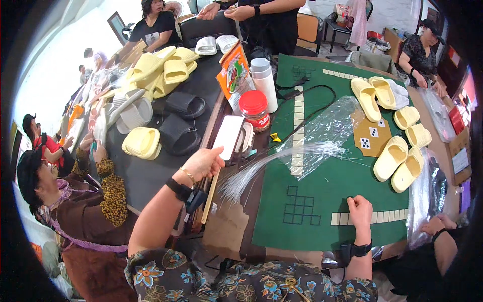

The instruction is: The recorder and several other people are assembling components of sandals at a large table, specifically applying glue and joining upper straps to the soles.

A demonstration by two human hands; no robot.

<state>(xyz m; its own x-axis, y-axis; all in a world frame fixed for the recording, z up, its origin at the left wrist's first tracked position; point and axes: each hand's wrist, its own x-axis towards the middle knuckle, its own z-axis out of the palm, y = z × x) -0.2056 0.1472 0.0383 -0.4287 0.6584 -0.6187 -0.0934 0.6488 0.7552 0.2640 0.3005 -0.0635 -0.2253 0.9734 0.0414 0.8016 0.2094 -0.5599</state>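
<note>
My left hand [204, 163] reaches out over the table edge, thumb and curled fingers closed at the lower end of a phone [229, 133] with a blank white screen. Just behind the phone lies a pale slide sandal [245, 137]. My right hand [360, 211] rests as a loose fist on the green mat [271, 226], by a strip of cream squares [390, 216]. Whatever its fingers may hold is hidden. Between my hands fans a bundle of clear thin strands [261, 163], partly over a clear plastic bag [327, 131].
Yellow slides [391, 163] line the mat's right side, near a brown card [370, 138]. A red-lidded jar [255, 108] and a white bottle [264, 83] stand beyond the phone. More slides [185, 104] cover the black table at left. People work on several sides; another person's hand [436, 225] is at right.
</note>
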